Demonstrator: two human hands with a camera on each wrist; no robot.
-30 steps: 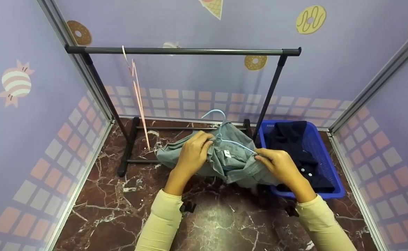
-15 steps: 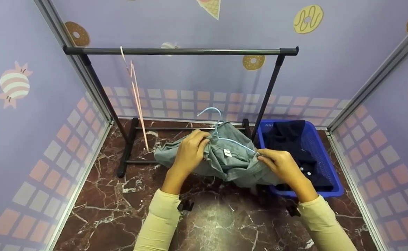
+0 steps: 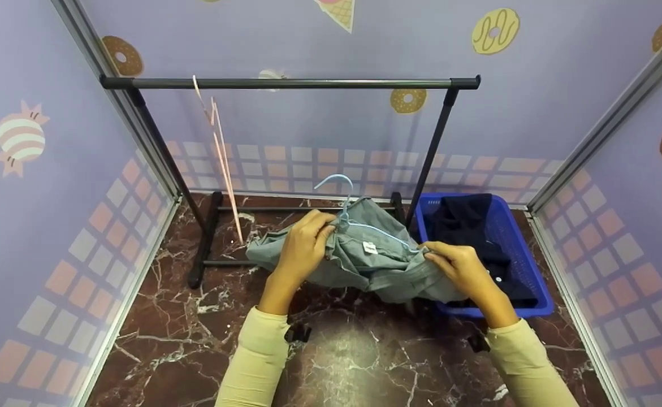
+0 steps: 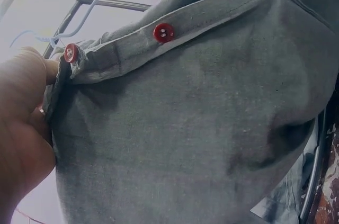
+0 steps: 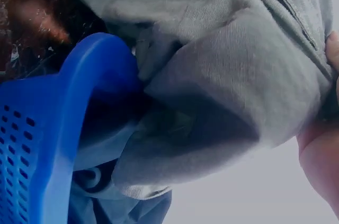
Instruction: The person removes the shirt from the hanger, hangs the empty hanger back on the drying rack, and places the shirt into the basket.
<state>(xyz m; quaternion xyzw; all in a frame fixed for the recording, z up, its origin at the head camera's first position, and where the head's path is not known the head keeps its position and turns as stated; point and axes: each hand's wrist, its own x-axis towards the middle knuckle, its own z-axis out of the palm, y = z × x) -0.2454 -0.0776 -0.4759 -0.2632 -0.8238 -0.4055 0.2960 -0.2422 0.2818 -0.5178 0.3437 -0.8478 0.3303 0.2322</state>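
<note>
A grey-green shirt [image 3: 387, 277] with a white neck label hangs between my two hands, over the floor in front of the rack. My left hand [image 3: 302, 243] pinches its collar edge close to the neck of a light blue hanger [image 3: 335, 177]. Red buttons [image 4: 163, 33] show along the shirt's front edge in the left wrist view. On the other side my right hand [image 3: 459, 265] pinches the shirt near the hanger's right end. The hanger's right arm lies inside the shirt opening, its hook standing free above; its left arm is hidden behind my left hand and the cloth.
A black clothes rack [image 3: 285, 83] stands ahead, with a pink hanger [image 3: 223, 152] hooked on its bar at the left. A blue basket [image 3: 517, 243] holding dark clothes [image 3: 466, 226] sits right of the rack, beside my right hand. Patterned walls enclose the marble floor [image 3: 353, 362].
The hanger has shifted slightly left within the view and leans a little more, as my left hand moves left. My right hand keeps its pinch and moves slightly right, spreading the shirt's neck.
</note>
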